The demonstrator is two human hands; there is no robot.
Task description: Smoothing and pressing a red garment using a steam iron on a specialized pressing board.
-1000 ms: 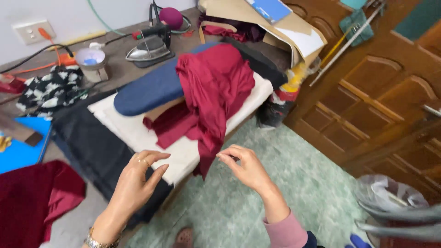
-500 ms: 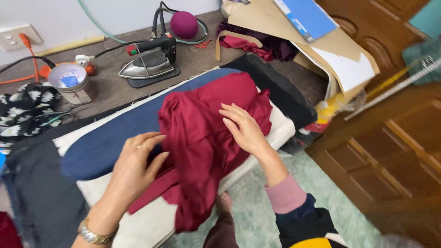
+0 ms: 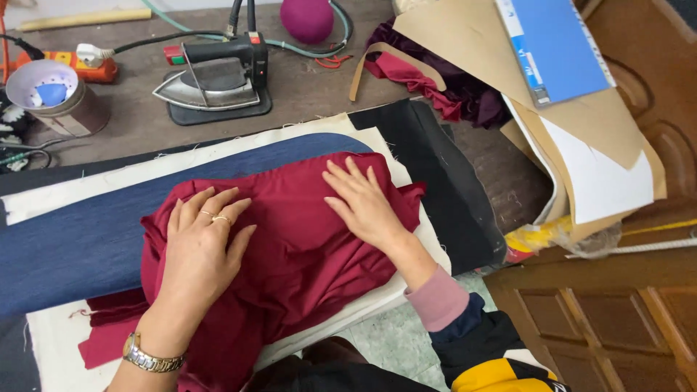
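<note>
A dark red cloth [image 3: 298, 239] lies crumpled over a long navy pressing pad [image 3: 80, 232] on a cream-covered ironing surface [image 3: 58, 196]. My left hand [image 3: 200, 247] rests flat on the cloth's left part, fingers spread, rings on two fingers and a watch at the wrist. My right hand [image 3: 363, 203] lies flat on the cloth's upper right part, fingers apart and pointing away from me. Neither hand grips anything.
A metal iron [image 3: 214, 76] sits on a dark mat behind the pad, cables and a magenta ball [image 3: 308, 18] beyond it. A round tin [image 3: 51, 91] stands at far left. Brown paper patterns and a blue folder [image 3: 555, 47] lie right, above a wooden door.
Both hands came down from mid-air onto the red cloth and now press flat on it. The view has closed in on the ironing surface.
</note>
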